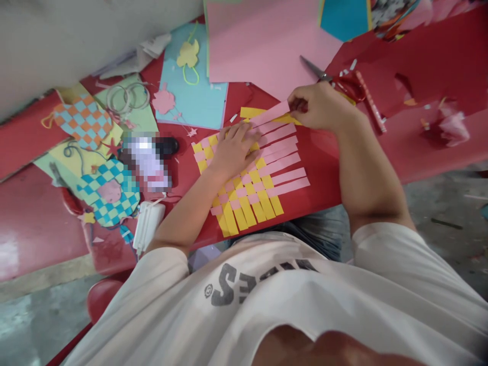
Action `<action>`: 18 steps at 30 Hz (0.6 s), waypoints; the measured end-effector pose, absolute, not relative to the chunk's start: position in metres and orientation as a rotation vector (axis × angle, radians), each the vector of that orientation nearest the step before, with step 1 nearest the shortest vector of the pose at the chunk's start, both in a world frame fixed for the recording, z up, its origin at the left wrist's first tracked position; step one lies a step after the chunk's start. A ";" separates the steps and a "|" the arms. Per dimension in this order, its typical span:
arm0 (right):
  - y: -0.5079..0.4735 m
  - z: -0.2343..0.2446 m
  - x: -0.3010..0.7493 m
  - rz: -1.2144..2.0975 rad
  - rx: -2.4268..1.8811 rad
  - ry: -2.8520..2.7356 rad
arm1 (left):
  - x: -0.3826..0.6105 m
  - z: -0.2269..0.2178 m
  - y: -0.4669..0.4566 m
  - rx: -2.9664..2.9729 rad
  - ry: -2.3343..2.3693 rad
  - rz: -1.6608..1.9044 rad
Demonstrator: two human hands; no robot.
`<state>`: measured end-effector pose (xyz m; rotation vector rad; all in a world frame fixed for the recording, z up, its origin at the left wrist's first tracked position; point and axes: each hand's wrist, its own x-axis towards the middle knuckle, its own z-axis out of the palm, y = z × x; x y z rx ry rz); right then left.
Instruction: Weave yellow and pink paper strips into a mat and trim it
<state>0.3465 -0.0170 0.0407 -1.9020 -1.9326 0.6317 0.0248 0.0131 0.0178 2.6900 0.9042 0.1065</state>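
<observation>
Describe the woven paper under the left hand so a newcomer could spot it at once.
On the red table, look beside the white shirt. There, the woven paper lies under the left hand, while the right hand grips one of its pink strips. Its pink and yellow weave with loose strip ends sets it apart from the orange and blue checked piece farther left.

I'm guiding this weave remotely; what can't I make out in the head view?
- Part of the woven paper: covered by the left hand.
- Gripped end of the pink strip: hidden by the right hand's fingers.
- Item beside the weave: blurred by pixelation.
- Large pink sheet: far end cut off by the top edge.
</observation>
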 end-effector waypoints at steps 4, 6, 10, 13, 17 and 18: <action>-0.021 0.046 0.344 0.710 -1.879 -1.875 | 0.025 0.018 0.013 2.685 0.908 0.101; -0.022 0.047 0.345 0.742 -1.894 -1.828 | 0.025 0.018 0.014 2.686 0.908 0.095; -0.022 0.046 0.351 0.829 -1.876 -1.814 | 0.025 0.016 0.014 2.679 0.911 0.091; -0.022 0.047 0.353 0.902 -1.861 -1.824 | 0.025 0.014 0.014 2.670 0.912 0.112; -0.025 0.057 0.352 0.996 -1.880 -1.824 | 0.024 0.013 0.014 2.660 0.920 0.131; -0.026 0.061 0.352 1.007 -1.896 -1.851 | 0.024 0.012 0.014 2.658 0.919 0.133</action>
